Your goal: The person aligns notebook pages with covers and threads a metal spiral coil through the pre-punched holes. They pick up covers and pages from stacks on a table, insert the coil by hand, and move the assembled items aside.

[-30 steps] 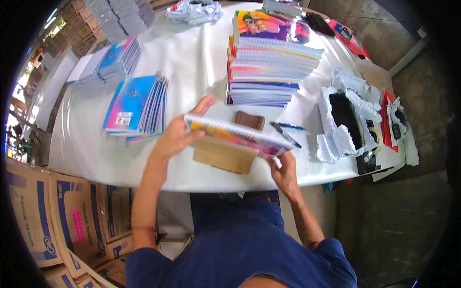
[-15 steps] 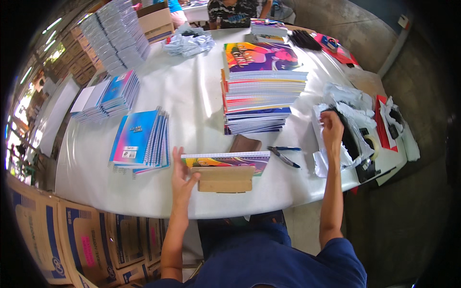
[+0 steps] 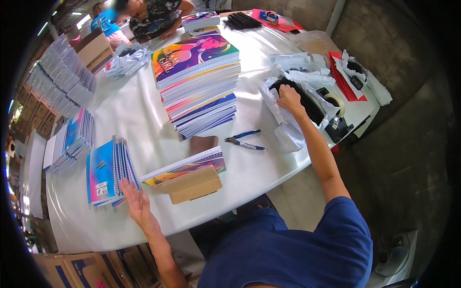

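My left hand [image 3: 136, 200] lies flat and open on the white table [image 3: 144, 120], between a small pile of blue spiral notebooks [image 3: 105, 170] and a colourful notebook [image 3: 185, 168]. That notebook leans on a tan wooden block [image 3: 192, 185]. My right hand [image 3: 288, 96] reaches far right and closes on a bundle of black spiral bindings [image 3: 307, 98] lying in white paper wrapping [image 3: 288, 77]. Blue-handled pliers [image 3: 245, 140] lie between both hands, beside a brown wallet-like thing [image 3: 202, 143].
A tall stack of unbound colourful notebooks [image 3: 199, 86] stands mid-table. More blue notebooks [image 3: 72, 141] and grey stacks [image 3: 62, 81] sit at the left. A tape roll [image 3: 334, 102] and red sheets [image 3: 343, 77] lie far right. Other people [image 3: 149, 17] work at the far end. Cardboard boxes [image 3: 81, 269] stand below.
My right hand left the notebook and stretched out to the black bindings at the right. My left hand slid off the notebook onto the table beside the blue pile.
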### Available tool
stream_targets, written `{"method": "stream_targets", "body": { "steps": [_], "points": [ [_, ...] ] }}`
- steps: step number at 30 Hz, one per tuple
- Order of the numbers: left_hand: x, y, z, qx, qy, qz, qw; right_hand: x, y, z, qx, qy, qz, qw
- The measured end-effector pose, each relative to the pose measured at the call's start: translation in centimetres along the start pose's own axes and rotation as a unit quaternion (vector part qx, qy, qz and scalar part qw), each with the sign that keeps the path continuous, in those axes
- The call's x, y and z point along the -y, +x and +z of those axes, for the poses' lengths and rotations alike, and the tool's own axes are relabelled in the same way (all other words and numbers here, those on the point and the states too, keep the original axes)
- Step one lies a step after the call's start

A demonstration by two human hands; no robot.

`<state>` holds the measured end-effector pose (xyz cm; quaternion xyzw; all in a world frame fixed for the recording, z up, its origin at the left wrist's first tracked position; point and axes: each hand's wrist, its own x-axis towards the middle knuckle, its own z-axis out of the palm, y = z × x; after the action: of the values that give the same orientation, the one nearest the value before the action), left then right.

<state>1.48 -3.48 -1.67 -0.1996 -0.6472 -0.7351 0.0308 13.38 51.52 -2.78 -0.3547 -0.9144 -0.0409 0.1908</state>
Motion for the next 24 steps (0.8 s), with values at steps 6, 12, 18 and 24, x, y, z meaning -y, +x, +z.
{"method": "stream_targets", "body": {
  "steps": [6,12,18,24],
  "points": [
    [-1.3,0.1,-0.9,-0.01,0.023,0.015,1.0,-0.6,1.3,-2.5,0.136,0.056,0.011,0.989],
    [-2.2,0.5,-0.9,-0.009,0.009,0.018,1.0,-3.8,2.3,-1.9,0.147,0.204,-0.01,0.968],
    [-2.5,0.9,-0.6,-0.015,0.02,0.032,0.999,-1.1,0.7,-1.7,0.081,0.065,-0.074,0.992],
    [-2.8,1.1,-1.0,-0.022,0.028,0.039,0.999,-3.6,2.0,-3.2,0.11,0.258,0.088,0.956]
  ]
}}
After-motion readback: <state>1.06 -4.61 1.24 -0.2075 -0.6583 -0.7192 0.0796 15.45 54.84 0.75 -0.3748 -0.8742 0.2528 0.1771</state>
